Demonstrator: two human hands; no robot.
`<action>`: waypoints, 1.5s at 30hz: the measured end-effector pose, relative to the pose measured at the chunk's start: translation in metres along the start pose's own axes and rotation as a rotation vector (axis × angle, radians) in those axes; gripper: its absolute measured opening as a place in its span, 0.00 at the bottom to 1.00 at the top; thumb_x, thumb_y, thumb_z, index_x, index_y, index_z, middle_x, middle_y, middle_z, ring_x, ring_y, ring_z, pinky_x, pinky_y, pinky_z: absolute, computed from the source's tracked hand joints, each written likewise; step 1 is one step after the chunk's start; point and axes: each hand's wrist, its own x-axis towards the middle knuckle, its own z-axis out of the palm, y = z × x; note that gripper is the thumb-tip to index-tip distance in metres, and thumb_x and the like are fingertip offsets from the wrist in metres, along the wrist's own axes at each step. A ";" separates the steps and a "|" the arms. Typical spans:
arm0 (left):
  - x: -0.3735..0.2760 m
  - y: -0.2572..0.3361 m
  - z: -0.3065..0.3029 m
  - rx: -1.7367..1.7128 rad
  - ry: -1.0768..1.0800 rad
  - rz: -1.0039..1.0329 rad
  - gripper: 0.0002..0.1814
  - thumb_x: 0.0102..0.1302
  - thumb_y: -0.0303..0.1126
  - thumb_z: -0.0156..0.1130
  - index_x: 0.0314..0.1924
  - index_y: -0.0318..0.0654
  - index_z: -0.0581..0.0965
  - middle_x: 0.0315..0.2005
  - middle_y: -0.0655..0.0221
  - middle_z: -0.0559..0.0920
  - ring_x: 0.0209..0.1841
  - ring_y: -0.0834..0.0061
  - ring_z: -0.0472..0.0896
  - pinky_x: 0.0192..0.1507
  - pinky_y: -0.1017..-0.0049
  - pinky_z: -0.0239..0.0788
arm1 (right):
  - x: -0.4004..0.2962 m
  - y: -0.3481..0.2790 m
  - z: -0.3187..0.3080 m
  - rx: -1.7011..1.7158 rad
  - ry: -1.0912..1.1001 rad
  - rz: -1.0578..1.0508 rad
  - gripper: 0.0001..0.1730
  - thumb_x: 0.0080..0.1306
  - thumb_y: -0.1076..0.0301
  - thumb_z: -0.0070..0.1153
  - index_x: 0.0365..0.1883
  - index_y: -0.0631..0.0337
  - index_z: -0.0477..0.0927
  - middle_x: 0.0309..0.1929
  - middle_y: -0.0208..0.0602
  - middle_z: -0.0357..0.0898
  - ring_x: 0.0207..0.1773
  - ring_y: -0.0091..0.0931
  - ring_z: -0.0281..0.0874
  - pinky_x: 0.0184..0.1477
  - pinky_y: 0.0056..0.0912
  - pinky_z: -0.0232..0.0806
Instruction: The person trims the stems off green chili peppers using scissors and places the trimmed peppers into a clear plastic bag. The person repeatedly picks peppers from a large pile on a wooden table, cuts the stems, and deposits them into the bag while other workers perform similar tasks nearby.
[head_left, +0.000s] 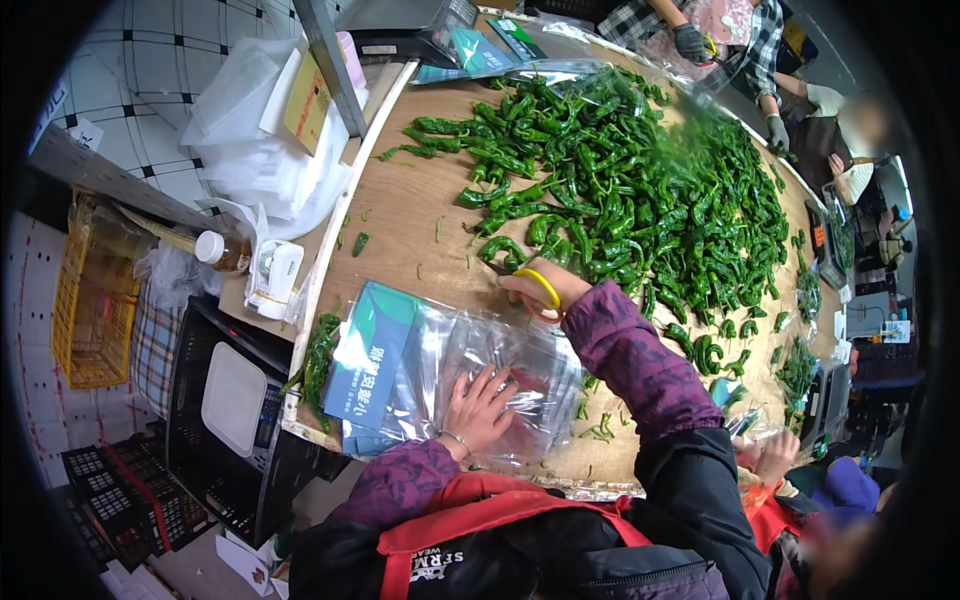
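My left hand (480, 411) lies with spread fingers on a stack of clear plastic bags (525, 390) that have blue and green printed ends. Yellow-handled scissors (546, 289) are in my right hand (536, 289); their dark blades point up and left beside the near edge of the pepper heap. Green peppers (600, 180) cover much of the wooden table (397, 217) beyond. A small bunch of green peppers (321, 360) rests at the table's left edge, next to the bags. Cut stems (600, 429) are scattered on the wood.
A scale (405, 30) stands at the top left, near a metal post (330, 64) and white foam sheets (262, 150). A lidded jar (223, 251) sits left of the table, above a black crate (225, 420). Co-workers are at the far side; another person's hands (776, 454) are at the right.
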 end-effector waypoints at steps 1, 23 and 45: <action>0.000 0.000 0.000 -0.002 0.000 0.002 0.24 0.59 0.43 0.61 0.56 0.48 0.76 0.63 0.68 0.70 0.68 0.63 0.63 0.64 0.46 0.49 | -0.001 0.003 0.001 -0.013 0.007 -0.040 0.29 0.66 0.48 0.51 0.26 0.71 0.82 0.14 0.35 0.76 0.17 0.24 0.71 0.25 0.27 0.64; 0.001 0.001 -0.001 -0.001 0.015 0.012 0.24 0.59 0.42 0.60 0.56 0.49 0.77 0.63 0.68 0.71 0.67 0.64 0.64 0.63 0.48 0.51 | 0.058 0.009 -0.023 -0.300 0.192 -0.027 0.27 0.61 0.46 0.56 0.26 0.67 0.82 0.21 0.43 0.78 0.24 0.34 0.77 0.30 0.36 0.68; 0.001 0.000 0.001 0.031 -0.014 -0.011 0.23 0.60 0.43 0.60 0.56 0.50 0.77 0.63 0.70 0.70 0.68 0.66 0.63 0.64 0.47 0.50 | 0.053 0.032 -0.092 0.059 0.388 0.142 0.30 0.65 0.46 0.54 0.29 0.73 0.78 0.11 0.36 0.70 0.09 0.26 0.65 0.13 0.30 0.57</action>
